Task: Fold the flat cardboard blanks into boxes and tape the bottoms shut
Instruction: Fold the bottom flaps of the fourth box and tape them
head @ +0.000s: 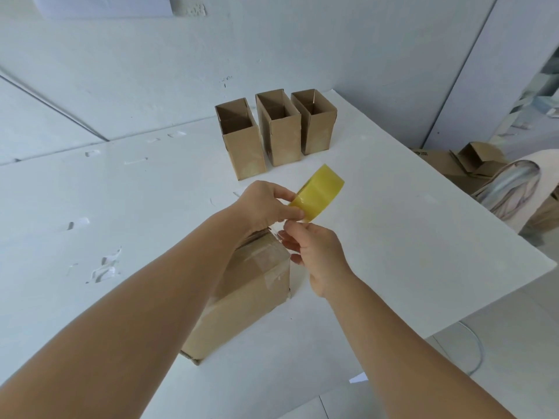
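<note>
A yellow roll of clear tape (320,192) is held up above the table in my left hand (266,207), thumb and fingers gripping its near edge. Just below it my right hand (314,255) pinches at the tape's loose end, fingers closed. Under both hands a cardboard box (242,297) lies bottom up on the white table (393,231), with clear tape across its closed flaps. My left forearm hides part of this box. Three finished boxes (273,131) stand upright and open-topped in a row at the back of the table.
The table's right edge runs diagonally close to my right arm. Beyond it, on the floor, lie more cardboard boxes (475,161) and a clear plastic-wrapped bundle (511,189). A white wall stands behind the table. Small tape scraps (106,267) stick to the tabletop at left.
</note>
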The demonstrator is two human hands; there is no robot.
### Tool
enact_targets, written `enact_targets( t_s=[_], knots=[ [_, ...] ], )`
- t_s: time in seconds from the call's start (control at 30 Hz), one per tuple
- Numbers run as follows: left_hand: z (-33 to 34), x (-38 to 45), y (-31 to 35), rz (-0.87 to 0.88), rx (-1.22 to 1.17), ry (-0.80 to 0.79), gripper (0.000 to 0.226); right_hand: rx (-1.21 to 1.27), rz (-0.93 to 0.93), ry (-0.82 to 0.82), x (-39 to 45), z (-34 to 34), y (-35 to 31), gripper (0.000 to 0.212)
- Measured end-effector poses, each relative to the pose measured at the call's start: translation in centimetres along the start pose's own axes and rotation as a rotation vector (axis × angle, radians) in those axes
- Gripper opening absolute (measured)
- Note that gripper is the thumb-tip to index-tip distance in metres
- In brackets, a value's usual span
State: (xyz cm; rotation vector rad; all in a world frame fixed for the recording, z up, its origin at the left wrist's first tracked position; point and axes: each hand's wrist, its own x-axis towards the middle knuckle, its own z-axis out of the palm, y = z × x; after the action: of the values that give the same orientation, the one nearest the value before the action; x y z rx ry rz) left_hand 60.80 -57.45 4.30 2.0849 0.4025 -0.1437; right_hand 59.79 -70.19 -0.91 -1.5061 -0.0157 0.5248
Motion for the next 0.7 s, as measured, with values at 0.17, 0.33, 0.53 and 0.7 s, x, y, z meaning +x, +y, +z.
enact_targets(
  t_s=[0.17,0.33,0.53,0.7],
  knots=[
    [0.2,0.0,-0.3,-0.007,-0.002,0.006,0.027,0.152,0.050,0.067,-0.1,1.1,0.0,0.023],
    [-0.2,0.3,-0.6,0.028,-0.357,0.162,0.019,0.091,-0.001,0.161,-0.6,1.8,0.7,0.047],
    [-1.8,-1.1,-1.6,0.082,-0.597,0.327,0.018,0.074,0.013,0.146,-0.5,2.1,1.3,0.018],
    [-5.2,-5.4,-3.3,0.138,-0.368,0.433,0.013,0.037,0.047,0.107,-0.3,1.6,1.8,0.019]
  ],
)
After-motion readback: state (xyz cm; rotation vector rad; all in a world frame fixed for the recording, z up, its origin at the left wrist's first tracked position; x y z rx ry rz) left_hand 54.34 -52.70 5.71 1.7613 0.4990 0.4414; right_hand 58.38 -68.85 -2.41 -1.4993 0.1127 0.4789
